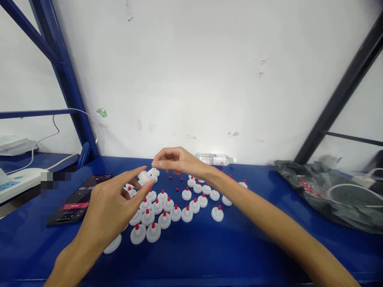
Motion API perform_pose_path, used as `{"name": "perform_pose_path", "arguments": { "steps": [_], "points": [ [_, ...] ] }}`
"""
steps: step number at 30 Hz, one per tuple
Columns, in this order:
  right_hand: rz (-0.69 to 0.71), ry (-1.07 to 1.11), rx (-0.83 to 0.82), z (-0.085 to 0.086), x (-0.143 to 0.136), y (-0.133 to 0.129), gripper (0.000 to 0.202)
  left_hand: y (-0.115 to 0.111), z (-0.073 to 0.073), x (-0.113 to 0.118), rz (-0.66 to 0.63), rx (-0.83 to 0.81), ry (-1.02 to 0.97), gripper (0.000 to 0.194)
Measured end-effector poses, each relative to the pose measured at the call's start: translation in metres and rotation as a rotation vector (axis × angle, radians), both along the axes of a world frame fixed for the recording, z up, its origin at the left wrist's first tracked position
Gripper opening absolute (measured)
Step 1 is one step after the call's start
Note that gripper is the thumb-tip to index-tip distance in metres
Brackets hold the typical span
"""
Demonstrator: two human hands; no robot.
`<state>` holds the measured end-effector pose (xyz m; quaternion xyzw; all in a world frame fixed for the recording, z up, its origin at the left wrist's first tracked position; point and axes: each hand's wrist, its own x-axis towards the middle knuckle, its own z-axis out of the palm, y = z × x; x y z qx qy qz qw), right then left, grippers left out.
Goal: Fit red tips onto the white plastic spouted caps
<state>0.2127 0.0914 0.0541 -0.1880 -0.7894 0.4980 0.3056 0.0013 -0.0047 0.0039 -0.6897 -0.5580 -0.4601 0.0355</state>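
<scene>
A: Left hand (112, 207)?
B: Raised over the caps (167, 205), fingers pinching one white cap (144, 175) with no red tip showing.
A: Right hand (176, 159)?
B: Just beside the left, fingertips drawn narrow at the cap's far end. Cannot tell if a plug sits between them.
A: Bench (209, 247)?
B: Blue. Rows of red-tipped caps stand under the hands; loose red plugs (177, 181) lie behind. Phone (79, 198) to the left, bottle (215, 159) by the wall, black bag (326, 191) to the right.
</scene>
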Motion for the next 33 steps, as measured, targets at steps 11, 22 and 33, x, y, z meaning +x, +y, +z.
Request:
{"name": "perform_pose_path", "arguments": {
  "steps": [11,22,33],
  "points": [
    [-0.073,-0.067,0.326,0.001,-0.002,-0.008,0.027,-0.002,0.000,0.002,-0.008,-0.002,-0.042,0.048],
    [-0.060,-0.282,0.680,0.001,-0.003,-0.021,0.038,0.001,-0.004,-0.006,-0.123,0.143,0.184,0.044],
    [-0.100,-0.397,0.777,0.002,-0.011,-0.030,0.033,-0.002,0.001,-0.007,-0.151,0.209,0.208,0.034]
  ]
}}
